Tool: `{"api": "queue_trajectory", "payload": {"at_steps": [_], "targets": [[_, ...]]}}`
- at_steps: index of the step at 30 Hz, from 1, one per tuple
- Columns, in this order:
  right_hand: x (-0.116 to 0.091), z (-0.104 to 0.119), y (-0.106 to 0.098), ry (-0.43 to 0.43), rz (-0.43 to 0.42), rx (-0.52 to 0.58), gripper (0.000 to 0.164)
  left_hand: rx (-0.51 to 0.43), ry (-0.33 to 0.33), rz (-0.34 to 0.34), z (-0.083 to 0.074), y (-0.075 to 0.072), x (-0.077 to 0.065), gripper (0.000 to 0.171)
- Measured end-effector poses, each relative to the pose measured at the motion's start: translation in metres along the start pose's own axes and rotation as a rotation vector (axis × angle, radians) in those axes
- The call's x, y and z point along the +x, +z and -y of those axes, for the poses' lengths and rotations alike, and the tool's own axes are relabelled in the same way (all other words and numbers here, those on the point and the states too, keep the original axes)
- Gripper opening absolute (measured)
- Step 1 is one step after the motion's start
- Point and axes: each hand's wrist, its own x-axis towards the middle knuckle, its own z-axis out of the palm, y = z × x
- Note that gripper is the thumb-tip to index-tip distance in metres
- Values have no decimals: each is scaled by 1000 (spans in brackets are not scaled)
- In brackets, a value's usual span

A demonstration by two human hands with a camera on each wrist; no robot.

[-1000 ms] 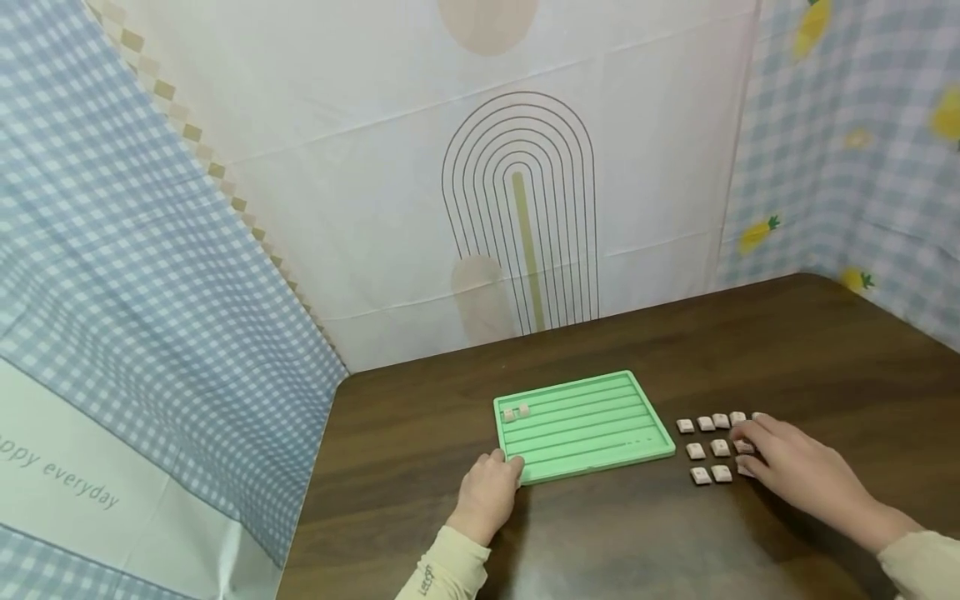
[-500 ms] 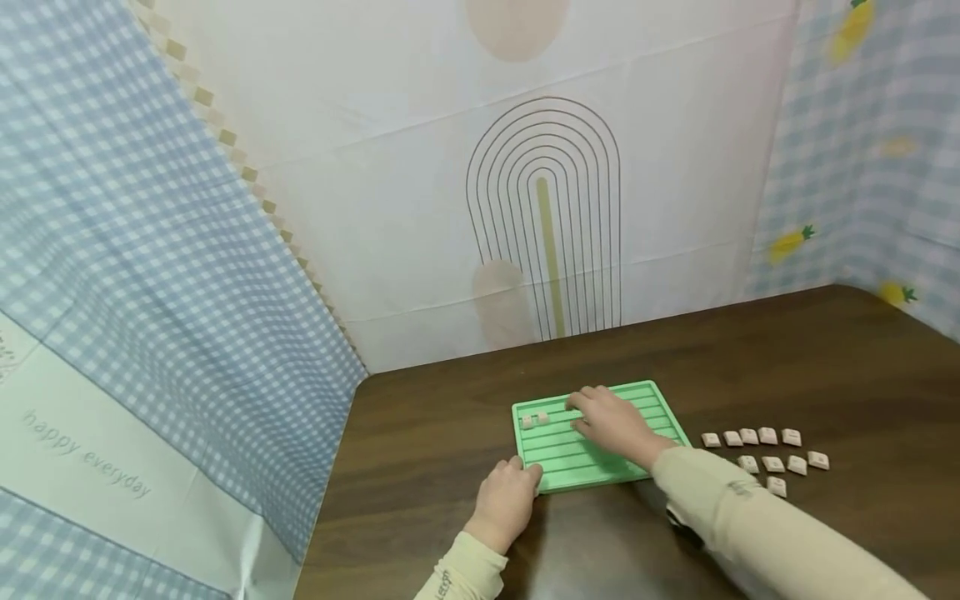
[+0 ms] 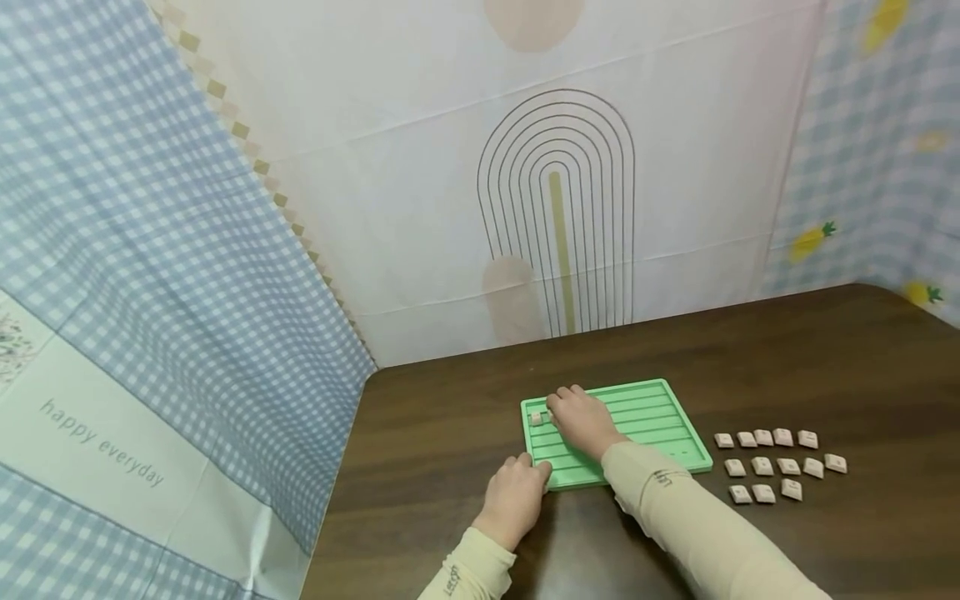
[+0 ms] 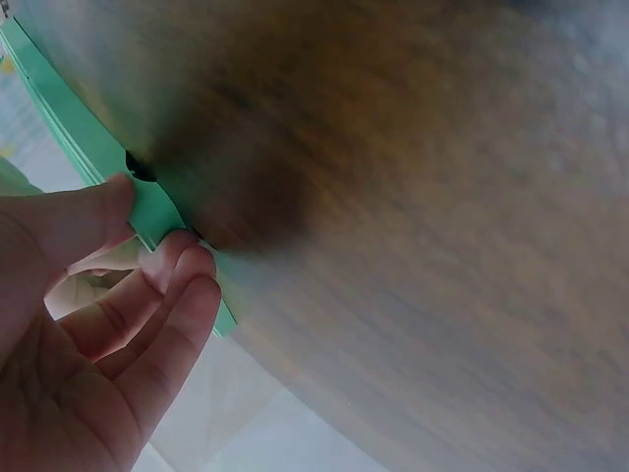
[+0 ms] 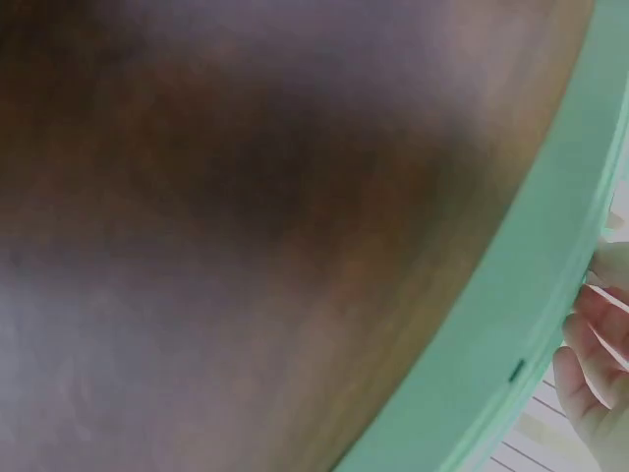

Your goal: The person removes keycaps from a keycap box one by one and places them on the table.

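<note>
A green ridged tray [image 3: 645,408] lies on the table. My left hand [image 3: 516,498] grips its near left corner; in the left wrist view, the thumb [image 4: 98,211] and curled fingers pinch the green rim. One small white keycap [image 3: 536,418] sits at the tray's upper left. Just right of it, my right hand [image 3: 585,421] reaches over the tray with fingers bent down, and a bit of another keycap [image 3: 551,417] shows at its fingertips. Most of that keycap is hidden by the hand. The right wrist view catches the bent fingers [image 5: 590,374] beyond the tray's near rim.
Several loose white keycaps [image 3: 787,467] lie in rough rows to the right of the tray. The dark wooden table [image 3: 435,433] meets a white patterned cloth [image 3: 420,208] at the back, with a blue checked cloth [image 3: 247,275] hanging at the left.
My right hand has moved left from the loose keycaps, across the tray, to its upper left. My left hand keeps its grip on the corner. The head view has shifted slightly.
</note>
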Motion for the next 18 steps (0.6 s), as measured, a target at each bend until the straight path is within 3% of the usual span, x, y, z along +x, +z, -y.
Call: {"api": "queue_trajectory", "payload": {"at_steps": [6,9,14,18], "targets": [[-4,-3,-12,-1,16,10,13,-12,-2,10,0,1,-1,7],[-9,-7,-26,-31,-23,19,10,-19,-2,2,-1,3,-1,7],[-28,-23,-72,-124,-120,-8,6,-36,9,-16,-1,2,-1,8],[-62,-49,-111,-95,-113,-5,11,-42,8,-2,1,0,-1,9]]}}
